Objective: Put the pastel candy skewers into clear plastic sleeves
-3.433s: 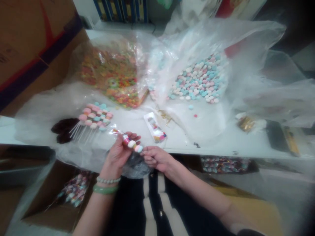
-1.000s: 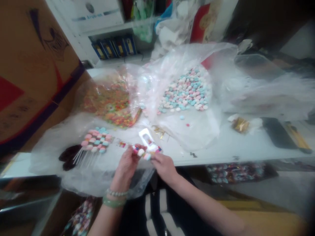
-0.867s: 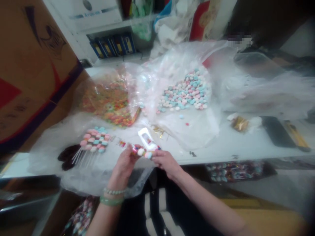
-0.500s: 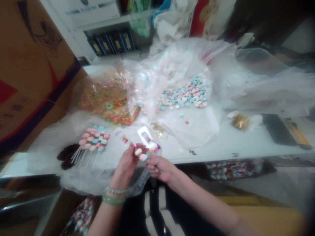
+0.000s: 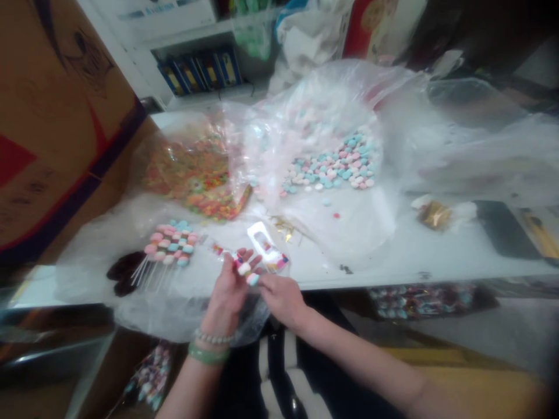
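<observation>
Across the fingers of my left hand [image 5: 231, 285] lies a short marshmallow skewer [image 5: 244, 269] with white, pink and pale blue pieces. The left thumb rests along its upper end while the other fingers are partly spread. My right hand [image 5: 283, 298] is closed at the skewer's lower end, by the blue piece; the stick is hidden in its fingers. Just beyond my hands lies a white printed packet [image 5: 264, 244] with a clear window. A small clear wrapper with coloured print [image 5: 217, 249] is left of the skewer. Further left are several finished marshmallow skewers [image 5: 171, 243] on white sticks.
Behind are a bag of orange and green candies [image 5: 192, 174] and a clear bag of pastel marshmallows [image 5: 332, 166]. Gold twist ties [image 5: 286, 227] lie near the packet. A large carton [image 5: 56, 128] stands left; a dark item [image 5: 124, 272] is beside the skewers.
The left fingers have spread more around the skewer. My right hand stays at its lower end, its knuckles turned slightly. The whole view has shifted a little.
</observation>
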Demonstrator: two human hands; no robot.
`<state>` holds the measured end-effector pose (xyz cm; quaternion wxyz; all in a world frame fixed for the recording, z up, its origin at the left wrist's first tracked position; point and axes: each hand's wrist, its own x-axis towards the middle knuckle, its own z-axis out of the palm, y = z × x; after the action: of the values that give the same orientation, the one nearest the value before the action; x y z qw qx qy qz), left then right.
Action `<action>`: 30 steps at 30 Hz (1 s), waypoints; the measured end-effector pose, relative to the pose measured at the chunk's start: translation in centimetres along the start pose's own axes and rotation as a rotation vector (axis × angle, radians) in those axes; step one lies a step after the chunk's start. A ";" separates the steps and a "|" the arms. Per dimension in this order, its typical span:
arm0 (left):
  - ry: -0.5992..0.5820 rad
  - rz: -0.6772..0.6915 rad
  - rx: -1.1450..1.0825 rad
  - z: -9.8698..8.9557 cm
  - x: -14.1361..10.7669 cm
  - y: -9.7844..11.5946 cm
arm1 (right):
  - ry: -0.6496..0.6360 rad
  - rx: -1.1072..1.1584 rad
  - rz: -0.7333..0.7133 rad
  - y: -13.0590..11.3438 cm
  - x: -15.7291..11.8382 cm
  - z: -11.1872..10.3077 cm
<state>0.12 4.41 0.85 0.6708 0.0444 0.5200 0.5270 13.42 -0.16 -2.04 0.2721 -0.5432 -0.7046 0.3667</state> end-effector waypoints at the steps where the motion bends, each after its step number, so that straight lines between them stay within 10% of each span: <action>1: 0.003 0.004 -0.011 0.1 0.0 0.1 | 0.002 -0.014 -0.005 0.1 0.0 0.2; 8: -0.058 0.019 0.002 0.1 0.0 -0.1 | -0.018 0.138 0.072 0.2 0.5 0.0; 17: -0.166 0.000 0.349 -2.9 1.2 0.8 | -0.247 1.200 0.533 1.9 1.7 -1.9; 30: -0.161 0.012 -0.035 -1.7 0.8 2.8 | -0.398 1.305 0.581 1.9 2.3 -1.5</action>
<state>-3.09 5.39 1.23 0.7079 0.0782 0.4547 0.5348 15.06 2.66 -2.70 0.2989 -0.3588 -0.2071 0.8597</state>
